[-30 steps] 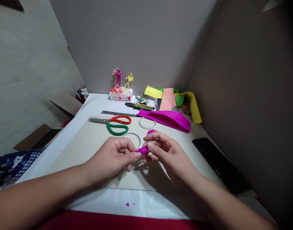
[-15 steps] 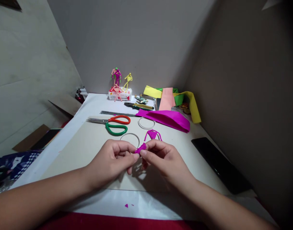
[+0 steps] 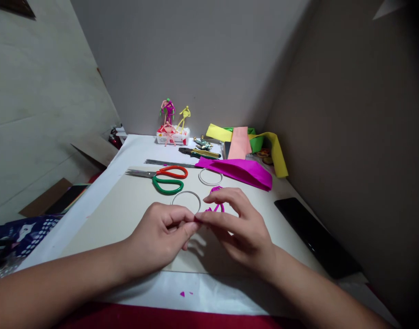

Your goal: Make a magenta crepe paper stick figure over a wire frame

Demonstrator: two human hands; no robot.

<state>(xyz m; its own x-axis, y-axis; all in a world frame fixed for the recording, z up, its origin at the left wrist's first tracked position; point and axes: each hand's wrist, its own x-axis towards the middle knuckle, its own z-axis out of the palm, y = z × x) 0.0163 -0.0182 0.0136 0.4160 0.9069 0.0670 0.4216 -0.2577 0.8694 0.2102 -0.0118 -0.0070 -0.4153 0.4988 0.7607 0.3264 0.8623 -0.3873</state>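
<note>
My left hand (image 3: 164, 230) is closed in a pinch, thumb against forefinger, on a small magenta paper-wrapped wire figure. Most of the figure is hidden by fingers. Bent magenta limbs of the figure (image 3: 217, 207) show beyond my right hand (image 3: 245, 230). That hand has its fingers apart, one tip touching the left fingertips at the pinch. Just past the hands lie a pale ring (image 3: 186, 192) and a second ring (image 3: 211, 184). Scissors with one red and one green handle (image 3: 168, 186) rest to the left of them.
A folded magenta crepe paper strip (image 3: 241, 171), thin wires (image 3: 168, 162) and pliers (image 3: 200, 152) lie farther back. Small wrapped figures (image 3: 168, 112) stand at a white box (image 3: 178, 137). Yellow paper (image 3: 276, 153) lies back right; a black phone-like slab (image 3: 312, 235) lies right.
My right hand has loosened its pinch and spread its fingers, rising slightly. The magenta figure has turned, and more of it is covered. My left hand stays nearly in place.
</note>
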